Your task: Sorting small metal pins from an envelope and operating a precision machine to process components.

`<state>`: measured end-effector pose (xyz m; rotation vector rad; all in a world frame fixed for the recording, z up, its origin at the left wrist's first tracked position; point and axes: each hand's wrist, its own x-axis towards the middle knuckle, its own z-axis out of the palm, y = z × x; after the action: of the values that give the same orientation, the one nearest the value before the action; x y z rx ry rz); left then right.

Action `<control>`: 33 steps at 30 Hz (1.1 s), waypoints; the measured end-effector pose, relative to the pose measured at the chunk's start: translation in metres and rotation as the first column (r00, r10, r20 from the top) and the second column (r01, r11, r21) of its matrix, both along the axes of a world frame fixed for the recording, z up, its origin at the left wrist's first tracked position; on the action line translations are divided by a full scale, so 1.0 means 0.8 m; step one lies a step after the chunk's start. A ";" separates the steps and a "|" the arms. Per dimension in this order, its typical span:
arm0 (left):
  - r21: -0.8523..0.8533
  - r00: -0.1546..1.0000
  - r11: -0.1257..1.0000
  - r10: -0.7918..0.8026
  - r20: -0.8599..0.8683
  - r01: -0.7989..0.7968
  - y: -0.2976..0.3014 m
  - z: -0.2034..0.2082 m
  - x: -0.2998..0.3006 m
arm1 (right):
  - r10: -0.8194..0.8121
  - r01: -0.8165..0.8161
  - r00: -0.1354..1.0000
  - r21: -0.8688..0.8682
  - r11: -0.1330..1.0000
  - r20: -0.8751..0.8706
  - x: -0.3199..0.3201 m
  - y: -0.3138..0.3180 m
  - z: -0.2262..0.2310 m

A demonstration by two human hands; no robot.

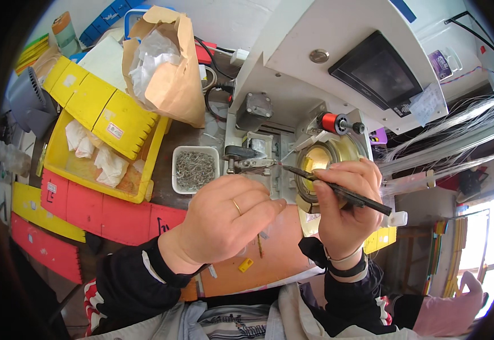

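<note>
My right hand [349,203] grips a slim black pen-shaped tool [346,194]. Its narrow end points left, close to the small metal clamp [256,163] on the machine. Just in front of that clamp is my left hand [227,218], its fingers curled and pressed together, a ring on one of them. Whatever lies between those fingertips, if anything, is hidden. A white square tub [175,178] full of small metal pieces [195,170] stands left of the clamp. Behind the tool sits a round yellow-gold spool [315,158].
The white machine [301,45] with a dark screen [377,73] rises at the back right, a red roller [333,123] below it. At left are a yellow bin [145,190], coloured boards [82,198] and a paper bag [182,85]. Clear strands [462,136] hang at right.
</note>
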<state>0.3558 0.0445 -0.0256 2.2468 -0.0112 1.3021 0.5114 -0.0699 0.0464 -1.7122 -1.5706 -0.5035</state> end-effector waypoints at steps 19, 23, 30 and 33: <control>-0.198 0.560 0.533 0.699 -0.446 -0.823 0.158 0.007 -0.156 | -0.216 0.067 0.926 -0.427 0.902 -0.311 0.022 -0.193 -0.118; -0.068 0.550 0.579 0.722 -0.420 -0.812 0.154 0.066 -0.224 | -0.228 0.135 0.957 -0.418 0.898 -0.179 0.032 -0.197 -0.102; 0.046 0.361 0.745 0.375 -0.854 -0.665 0.130 0.197 -0.296 | -0.327 0.215 0.926 -0.453 0.865 -0.186 0.059 -0.228 -0.093; 0.399 0.500 0.846 0.532 -0.683 -0.354 0.128 0.217 -0.247 | -0.578 0.411 0.785 -0.509 0.756 -0.225 0.071 -0.237 -0.088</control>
<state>0.1584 0.1467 0.1482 2.9498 0.8560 0.3944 0.5684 -0.2597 -0.0237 -2.4386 -0.9679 -0.0524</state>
